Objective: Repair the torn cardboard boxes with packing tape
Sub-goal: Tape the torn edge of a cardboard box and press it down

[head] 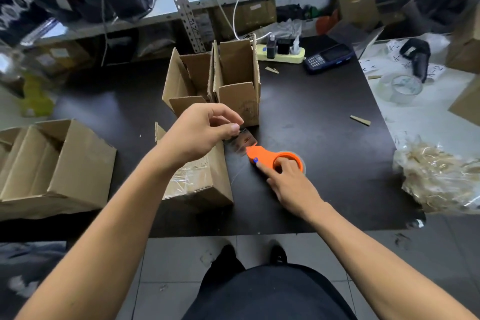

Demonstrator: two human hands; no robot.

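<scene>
1. At center bench, our left hand point(205, 132) pinches the tape strip point(240, 141); our right hand point(291, 182) grips the orange dispenser point(272, 157).
2. Next, we likely cut it and press it onto the box point(197, 176) at seven o'clock.

Taped box point(205, 179) partly behind forearm

2 open boxes point(215, 80) upright side by side at table point(324, 163) centre, taped box point(200, 176) in front of them, tape dispenser point(275, 157) just right of it, power strip point(283, 56) behind, spare tape roll point(401, 87) far right, big box point(57, 166) left.
</scene>
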